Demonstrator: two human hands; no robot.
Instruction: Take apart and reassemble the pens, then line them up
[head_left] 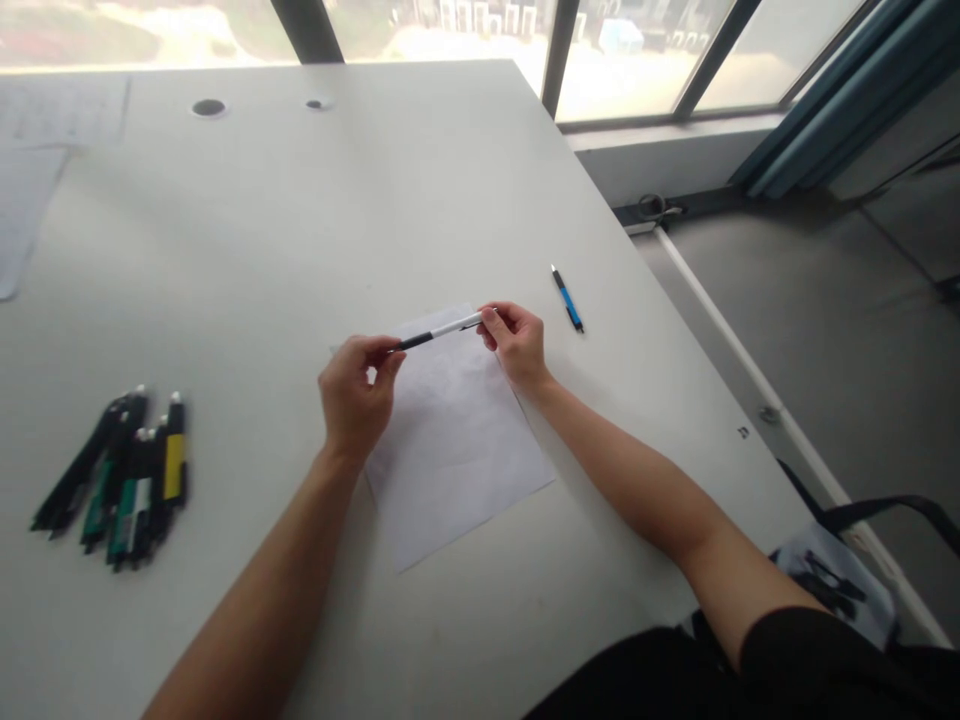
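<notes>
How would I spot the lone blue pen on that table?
Start at the white table and find the sheet of paper below the hands. The blue pen lies alone right of it, unlike the bundle of pens far left.

We seem to sit in an office: a wide white desk [247, 230] with round cable holes [208, 107] beside tall dark-framed windows [559, 50].

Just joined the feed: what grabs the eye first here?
Both hands hold a black-and-white pen level above a sheet of paper mid-table, left hand on its dark end, right hand on its white end. A bundle of pens lies far left; a blue pen lies alone at right.
</notes>
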